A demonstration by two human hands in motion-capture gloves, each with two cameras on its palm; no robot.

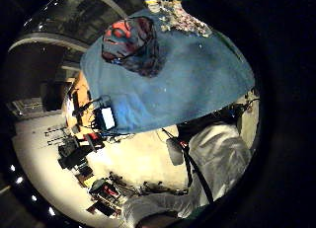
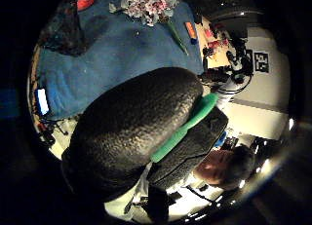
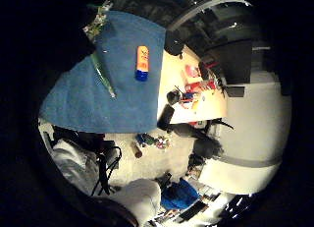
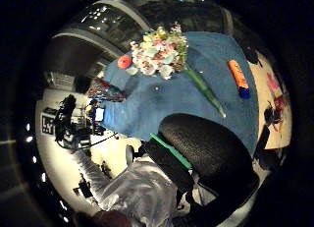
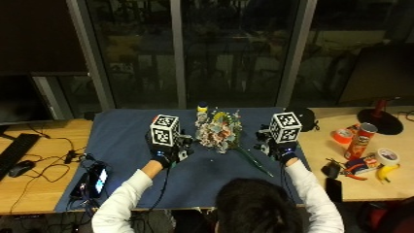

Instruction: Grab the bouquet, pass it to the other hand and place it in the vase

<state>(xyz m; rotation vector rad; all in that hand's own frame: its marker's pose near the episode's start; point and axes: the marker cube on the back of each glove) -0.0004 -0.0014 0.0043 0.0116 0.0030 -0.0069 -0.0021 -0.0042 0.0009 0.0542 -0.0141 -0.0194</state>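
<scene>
From above, the bouquet (image 5: 220, 132) lies on the blue cloth (image 5: 123, 131) between my left hand (image 5: 165, 151) and right hand (image 5: 277, 148); I cannot tell how either's fingers sit. My right palm view shows an orange tube (image 4: 238, 77) beside the stem. My left palm view shows a dark vase (image 1: 132, 44) on the cloth.

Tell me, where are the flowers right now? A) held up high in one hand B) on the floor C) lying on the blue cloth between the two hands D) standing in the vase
C: the bouquet lies on the blue cloth between the left hand and the right hand, and neither hand holds it.
</scene>
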